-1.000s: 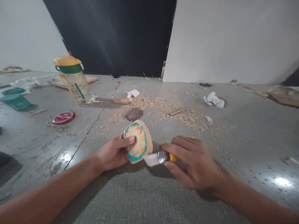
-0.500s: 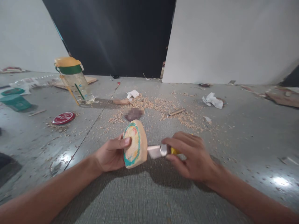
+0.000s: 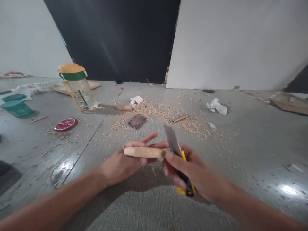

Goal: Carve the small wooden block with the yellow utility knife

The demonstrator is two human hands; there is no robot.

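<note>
A pale piece of wood (image 3: 144, 152) lies level across my left hand (image 3: 120, 163), its narrow edge facing me. The fingers of that hand are beneath and behind it, one stretched out beyond. My right hand (image 3: 192, 163) grips a yellow and black utility knife (image 3: 184, 176), its wide blade (image 3: 172, 138) pointing up and away. The right thumb and a finger also touch the wood's right end. The wood's painted face is hidden from this angle.
Wood shavings (image 3: 158, 110) spread over the grey floor ahead, with a carving tool (image 3: 181, 118), a wooden handle (image 3: 124, 108), a dark brown patch (image 3: 137, 122) and crumpled paper (image 3: 217, 106). Leftward are a red round lid (image 3: 65, 124), a bottle (image 3: 81, 91) and a teal container (image 3: 16, 108).
The wood has turned from its painted face to its edge. My right hand has moved left onto the wood's end, and the blade has swung from pointing left to pointing up.
</note>
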